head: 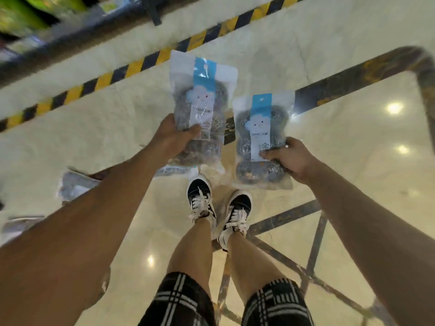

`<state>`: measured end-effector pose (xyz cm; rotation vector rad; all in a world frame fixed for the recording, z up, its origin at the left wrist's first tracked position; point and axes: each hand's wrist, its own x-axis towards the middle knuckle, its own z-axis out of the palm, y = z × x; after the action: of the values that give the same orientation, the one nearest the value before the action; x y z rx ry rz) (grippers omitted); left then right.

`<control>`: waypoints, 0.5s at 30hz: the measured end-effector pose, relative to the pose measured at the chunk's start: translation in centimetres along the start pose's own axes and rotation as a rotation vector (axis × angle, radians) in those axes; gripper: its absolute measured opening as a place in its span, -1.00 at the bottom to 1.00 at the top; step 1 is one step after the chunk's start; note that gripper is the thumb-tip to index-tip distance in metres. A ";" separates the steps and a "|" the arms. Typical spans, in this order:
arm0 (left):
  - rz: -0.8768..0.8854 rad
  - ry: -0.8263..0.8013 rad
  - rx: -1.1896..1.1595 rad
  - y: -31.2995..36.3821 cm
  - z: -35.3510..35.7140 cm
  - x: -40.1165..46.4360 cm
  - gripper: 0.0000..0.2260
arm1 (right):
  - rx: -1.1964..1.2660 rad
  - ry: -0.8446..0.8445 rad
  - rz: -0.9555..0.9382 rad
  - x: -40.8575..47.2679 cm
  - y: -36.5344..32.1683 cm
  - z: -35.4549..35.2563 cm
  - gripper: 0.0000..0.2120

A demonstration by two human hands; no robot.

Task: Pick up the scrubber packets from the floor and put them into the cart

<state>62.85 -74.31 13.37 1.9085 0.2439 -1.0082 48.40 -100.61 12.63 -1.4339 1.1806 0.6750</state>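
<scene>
Both arms extended forward and down. Left hand [171,135] and right hand [293,158] level, palms inward. Glossy cream floor [353,161]; yellow-black hazard stripe [141,64] far left; dark metal cart frame [376,64] right. Left grip clamped on left scrubber packet [200,107], thumb across front; right grip clamped on right scrubber packet [261,137]. Both held above sneakers [219,208]. More packets [75,184] on floor, near left.

Clear glossy plastic scrubber packets [200,109] show wiry metal scourers inside; the polished stone floor [353,180] gleams, and the cart's metal frame [376,64] looks scuffed, matt
</scene>
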 end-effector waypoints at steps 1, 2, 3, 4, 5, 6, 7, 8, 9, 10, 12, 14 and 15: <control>0.027 -0.030 -0.054 1.6 -0.6 -2.7 -0.59 | -0.011 0.013 -0.032 -2.6 -1.6 -0.6 -0.55; 0.042 -0.057 -0.094 3.0 -1.4 -5.1 -0.62 | -0.021 0.017 -0.069 -5.5 -3.5 -1.0 -0.62; 0.057 -0.069 -0.116 4.6 -2.0 -7.9 -0.65 | -0.036 0.012 -0.112 -8.5 -5.1 -1.3 -0.67; 0.065 -0.053 -0.129 6.3 -2.6 -10.5 -0.67 | -0.055 0.017 -0.145 -11.8 -6.9 -1.6 -0.67; 0.064 -0.031 -0.142 7.8 -3.0 -12.8 -0.69 | -0.077 0.037 -0.182 -14.7 -8.4 -2.2 -0.59; 0.056 -0.020 -0.168 9.6 -3.3 -15.3 -0.69 | -0.090 0.067 -0.212 -17.5 -9.8 -2.9 -0.45; 0.053 -0.014 -0.196 11.3 -3.9 -18.0 -0.69 | -0.081 0.073 -0.250 -20.1 -10.9 -3.6 -0.32; 0.052 0.002 -0.226 13.0 -4.6 -20.7 -0.65 | -0.066 0.066 -0.283 -22.6 -11.9 -4.1 -0.26; 0.052 0.027 -0.257 14.4 -5.3 -23.3 -0.61 | -0.063 0.058 -0.322 -25.2 -13.0 -4.5 -0.27; 0.054 0.054 -0.288 15.8 -5.9 -25.8 -0.59 | -0.050 0.048 -0.352 -27.9 -14.1 -4.8 -0.32; 0.085 0.127 -0.324 18.1 -7.0 -30.5 -0.66 | -0.034 0.039 -0.423 -32.7 -15.3 -5.3 -0.49; 0.121 0.203 -0.350 19.7 -7.8 -34.5 -0.80 | -0.026 0.032 -0.490 -36.6 -15.8 -5.5 -0.48; 0.129 0.239 -0.369 20.1 -8.3 -36.3 -0.86 | -0.020 0.033 -0.511 -38.3 -16.0 -5.3 -0.42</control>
<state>54.80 -70.33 54.70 1.6774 0.4097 -0.5999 49.02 -96.22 54.23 -1.6806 0.7812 0.3075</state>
